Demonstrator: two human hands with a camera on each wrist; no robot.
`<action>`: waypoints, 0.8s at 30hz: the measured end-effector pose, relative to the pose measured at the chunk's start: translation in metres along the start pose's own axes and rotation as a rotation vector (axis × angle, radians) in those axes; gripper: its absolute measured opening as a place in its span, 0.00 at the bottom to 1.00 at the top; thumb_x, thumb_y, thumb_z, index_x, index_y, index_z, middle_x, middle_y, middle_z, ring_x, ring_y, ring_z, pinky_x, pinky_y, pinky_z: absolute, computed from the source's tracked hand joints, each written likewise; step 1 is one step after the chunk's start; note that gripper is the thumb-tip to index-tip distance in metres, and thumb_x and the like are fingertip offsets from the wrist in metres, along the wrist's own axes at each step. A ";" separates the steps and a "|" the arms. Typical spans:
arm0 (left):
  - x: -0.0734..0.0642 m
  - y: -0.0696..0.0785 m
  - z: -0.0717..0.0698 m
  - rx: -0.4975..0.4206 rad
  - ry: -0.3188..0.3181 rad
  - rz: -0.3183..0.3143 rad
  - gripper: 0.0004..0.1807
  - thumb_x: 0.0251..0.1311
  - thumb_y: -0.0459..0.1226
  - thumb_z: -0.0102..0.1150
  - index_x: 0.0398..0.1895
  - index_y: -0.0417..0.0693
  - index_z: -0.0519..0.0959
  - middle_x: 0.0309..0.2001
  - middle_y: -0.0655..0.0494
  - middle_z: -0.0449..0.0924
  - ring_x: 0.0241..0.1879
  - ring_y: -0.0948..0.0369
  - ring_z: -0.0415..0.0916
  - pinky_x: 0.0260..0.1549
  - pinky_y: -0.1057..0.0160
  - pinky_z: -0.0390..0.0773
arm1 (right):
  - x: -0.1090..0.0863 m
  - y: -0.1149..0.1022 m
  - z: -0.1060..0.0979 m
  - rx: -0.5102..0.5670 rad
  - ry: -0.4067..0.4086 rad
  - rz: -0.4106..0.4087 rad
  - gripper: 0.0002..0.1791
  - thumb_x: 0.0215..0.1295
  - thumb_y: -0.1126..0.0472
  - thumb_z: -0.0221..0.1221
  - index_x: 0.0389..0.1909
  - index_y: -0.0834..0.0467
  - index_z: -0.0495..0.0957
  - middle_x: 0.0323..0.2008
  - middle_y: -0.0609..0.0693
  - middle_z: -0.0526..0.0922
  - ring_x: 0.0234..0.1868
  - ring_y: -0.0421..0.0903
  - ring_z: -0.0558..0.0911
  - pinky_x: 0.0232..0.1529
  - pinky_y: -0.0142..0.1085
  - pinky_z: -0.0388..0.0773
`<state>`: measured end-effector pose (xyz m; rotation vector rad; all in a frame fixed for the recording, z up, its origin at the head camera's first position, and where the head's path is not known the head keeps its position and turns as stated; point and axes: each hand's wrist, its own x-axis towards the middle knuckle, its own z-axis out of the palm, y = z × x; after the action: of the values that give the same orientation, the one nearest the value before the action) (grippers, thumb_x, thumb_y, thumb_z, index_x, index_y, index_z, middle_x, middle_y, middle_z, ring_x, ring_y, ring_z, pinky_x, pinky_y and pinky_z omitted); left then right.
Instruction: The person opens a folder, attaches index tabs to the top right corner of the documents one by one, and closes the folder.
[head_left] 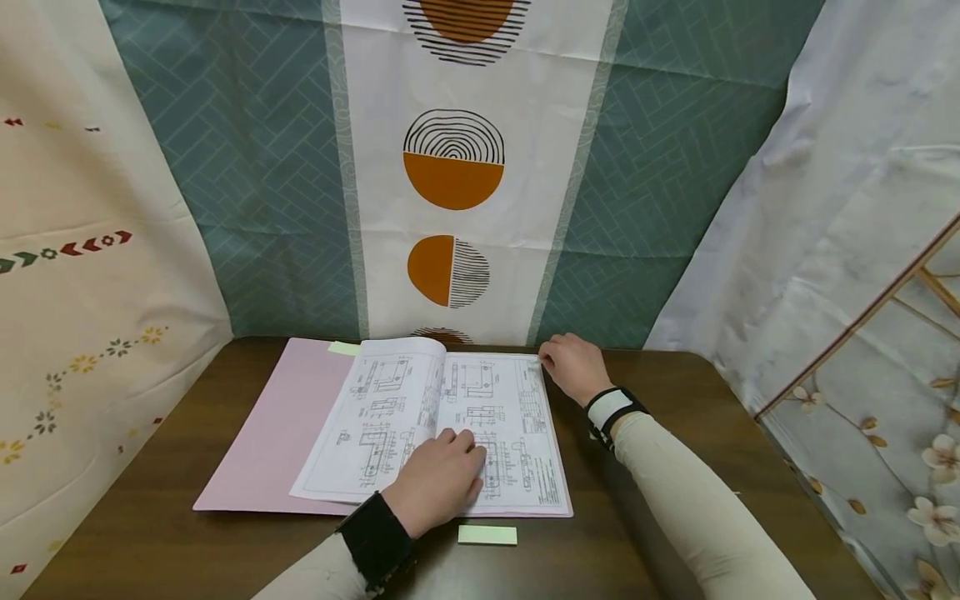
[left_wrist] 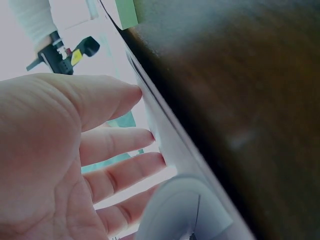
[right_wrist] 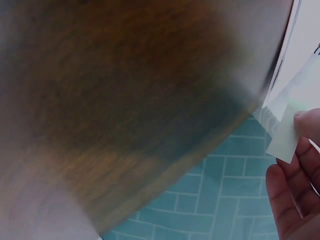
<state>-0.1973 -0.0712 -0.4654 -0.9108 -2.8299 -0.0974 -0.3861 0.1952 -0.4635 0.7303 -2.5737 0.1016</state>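
Observation:
A booklet of technical drawings lies open on the table, its left page [head_left: 352,433] curving up at the fold and its right page [head_left: 468,417] flat. My left hand [head_left: 438,479] rests low on the pages near the fold, fingers loosely bent and gripping nothing; the left wrist view shows its palm and spread fingers beside a curled page [left_wrist: 170,215]. At the upper right page corner, my right hand [head_left: 576,367] pinches a pale sticky note strip [right_wrist: 286,135] between thumb and fingers. In the right wrist view the strip overlaps the page edge.
A pink folder cover [head_left: 258,450] spreads out to the left under the booklet. Near its top edge a light green sticky tab [head_left: 344,348] sticks out. A green sticky note pad [head_left: 487,535] lies below the booklet on the brown table [head_left: 600,550]. Patterned cloth [head_left: 285,167] hangs behind.

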 end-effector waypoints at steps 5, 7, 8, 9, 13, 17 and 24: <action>0.000 0.000 0.000 0.003 0.003 0.000 0.19 0.69 0.46 0.75 0.56 0.45 0.88 0.45 0.51 0.83 0.39 0.53 0.76 0.38 0.56 0.80 | 0.002 0.002 0.001 0.030 -0.002 0.015 0.04 0.69 0.65 0.76 0.40 0.55 0.92 0.36 0.48 0.88 0.40 0.50 0.86 0.39 0.45 0.87; 0.001 0.000 0.000 0.001 0.002 -0.003 0.19 0.68 0.46 0.76 0.55 0.46 0.88 0.45 0.51 0.83 0.39 0.54 0.76 0.37 0.56 0.80 | 0.003 0.002 0.001 0.028 -0.009 0.009 0.03 0.69 0.65 0.75 0.41 0.55 0.92 0.37 0.48 0.88 0.41 0.50 0.86 0.39 0.45 0.87; 0.001 0.001 0.000 -0.002 0.001 -0.006 0.19 0.68 0.46 0.76 0.55 0.46 0.88 0.45 0.51 0.83 0.39 0.54 0.76 0.37 0.56 0.80 | 0.004 0.002 0.002 0.026 -0.013 0.007 0.03 0.70 0.65 0.75 0.41 0.55 0.92 0.37 0.48 0.88 0.41 0.50 0.86 0.39 0.45 0.87; 0.001 0.001 0.000 -0.005 -0.001 -0.008 0.19 0.68 0.46 0.76 0.55 0.46 0.89 0.45 0.51 0.83 0.39 0.54 0.76 0.38 0.56 0.80 | 0.004 0.002 0.002 0.020 -0.017 0.006 0.03 0.70 0.65 0.75 0.41 0.55 0.92 0.37 0.48 0.88 0.41 0.50 0.86 0.39 0.45 0.87; 0.002 0.001 0.000 -0.008 0.000 -0.006 0.19 0.69 0.46 0.75 0.56 0.45 0.89 0.45 0.51 0.83 0.40 0.53 0.77 0.38 0.56 0.80 | 0.006 0.003 0.005 0.011 -0.031 0.018 0.03 0.69 0.65 0.76 0.40 0.54 0.92 0.36 0.48 0.88 0.41 0.50 0.87 0.40 0.44 0.87; 0.001 0.001 0.000 0.005 0.020 0.008 0.17 0.70 0.45 0.73 0.54 0.45 0.89 0.43 0.51 0.83 0.39 0.54 0.77 0.37 0.57 0.80 | 0.008 0.006 0.009 0.000 -0.034 0.017 0.03 0.69 0.66 0.75 0.39 0.54 0.91 0.35 0.48 0.87 0.40 0.49 0.86 0.41 0.44 0.86; 0.000 0.002 0.000 0.020 0.030 0.010 0.16 0.70 0.45 0.73 0.53 0.46 0.89 0.43 0.52 0.83 0.39 0.54 0.77 0.37 0.57 0.80 | 0.010 0.010 0.013 -0.018 -0.048 -0.043 0.04 0.70 0.66 0.75 0.38 0.53 0.91 0.35 0.48 0.87 0.38 0.49 0.84 0.39 0.45 0.86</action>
<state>-0.1965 -0.0692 -0.4655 -0.9113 -2.7939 -0.0811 -0.4041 0.1960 -0.4702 0.7903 -2.5987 0.0475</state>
